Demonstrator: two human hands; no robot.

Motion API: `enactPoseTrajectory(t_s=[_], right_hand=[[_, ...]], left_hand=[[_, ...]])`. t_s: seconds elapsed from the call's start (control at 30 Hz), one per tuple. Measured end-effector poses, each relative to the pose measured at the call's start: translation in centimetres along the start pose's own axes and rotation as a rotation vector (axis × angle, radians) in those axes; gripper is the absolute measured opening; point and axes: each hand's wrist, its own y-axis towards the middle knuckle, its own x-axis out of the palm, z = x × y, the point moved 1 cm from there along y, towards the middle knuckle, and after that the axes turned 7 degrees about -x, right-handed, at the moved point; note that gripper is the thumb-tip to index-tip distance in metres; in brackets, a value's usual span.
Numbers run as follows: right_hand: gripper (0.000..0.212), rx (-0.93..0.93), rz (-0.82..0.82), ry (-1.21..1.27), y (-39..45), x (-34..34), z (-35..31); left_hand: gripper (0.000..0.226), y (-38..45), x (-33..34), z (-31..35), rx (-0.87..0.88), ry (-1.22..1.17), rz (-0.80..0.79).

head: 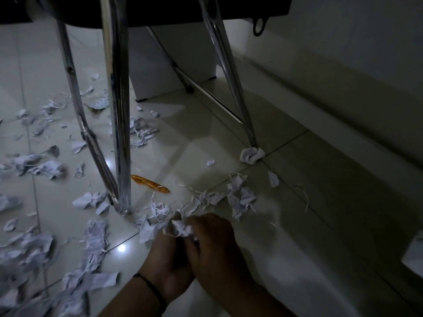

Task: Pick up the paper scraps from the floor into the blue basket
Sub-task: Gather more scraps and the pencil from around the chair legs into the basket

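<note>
On the floor (206, 138) by the chair leg (119, 133), left hand (167, 266) and right hand (212, 245) grip scraps (182, 229); gathering underway; next, carry to basket, unseen

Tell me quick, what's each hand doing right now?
Left hand: curled round a wad of paper scraps.
Right hand: curled on the same wad, pressed against the left.
</note>
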Motion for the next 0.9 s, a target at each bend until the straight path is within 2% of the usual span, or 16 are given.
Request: enactPoseTrajectory(t_s=[0.1,0.17,0.23,0.27,0.33,0.4,0.47,0.53,0.63,0.7,0.77,0.83,0.9], right_hand=[[0.027,-0.074,-0.049,-0.02,0.1,0.5,0.2],[0.031,-0.091,-0.078,0.129,0.5,0.6,1.6],[0.024,-0.017,0.048,0.296,1.5,0.1,4.1],[0.019,0.072,0.135,0.301,2.2,-0.1,6.2],[0.017,0.305,0.228,0.151,3.6,-0.9,11.7],[0.038,0.602,0.228,-0.018,4.2,-1.8,17.9],[0.061,0.938,0.228,-0.018,3.9,-2.5,22.6],[0.075,1.035,0.185,-0.045,3.6,-2.5,25.1],[0.087,1.067,0.078,-0.105,4.5,-1.3,25.8],[0.087,1.01,0.048,-0.071,5.7,-0.3,25.4],[0.075,0.86,0.017,-0.084,6.6,0.7,24.7],[0.052,0.672,-0.021,-0.271,6.4,2.0,23.9],[0.041,0.569,-0.028,-0.387,5.8,2.9,23.5]], left_hand=[[0.034,-0.3,-0.2,0.9,0.04,-0.049,0.004],[0.028,-0.4,-0.4,1.4,0.062,-0.002,0.119],[0.019,-0.4,-0.5,1.9,0.082,-0.024,0.263],[0.019,-0.3,-0.5,2.1,0.101,-0.017,0.307],[0.02,-0.4,-0.4,2.4,0.134,0.092,0.368],[0.02,-0.3,-0.5,2.7,0.174,0.245,0.396],[0.025,-0.3,-0.8,3.1,0.231,0.348,0.438],[0.028,-0.3,-1.4,3.6,0.286,0.399,0.495],[0.033,-0.3,-2.4,4.3,0.34,0.444,0.594],[0.039,-0.4,-3.0,4.7,0.368,0.424,0.65],[0.041,-0.4,-3.5,4.8,0.376,0.423,0.643],[0.031,-0.4,-3.9,4.7,0.352,0.443,0.602],[0.018,-0.5,-4.0,4.5,0.329,0.469,0.551]])
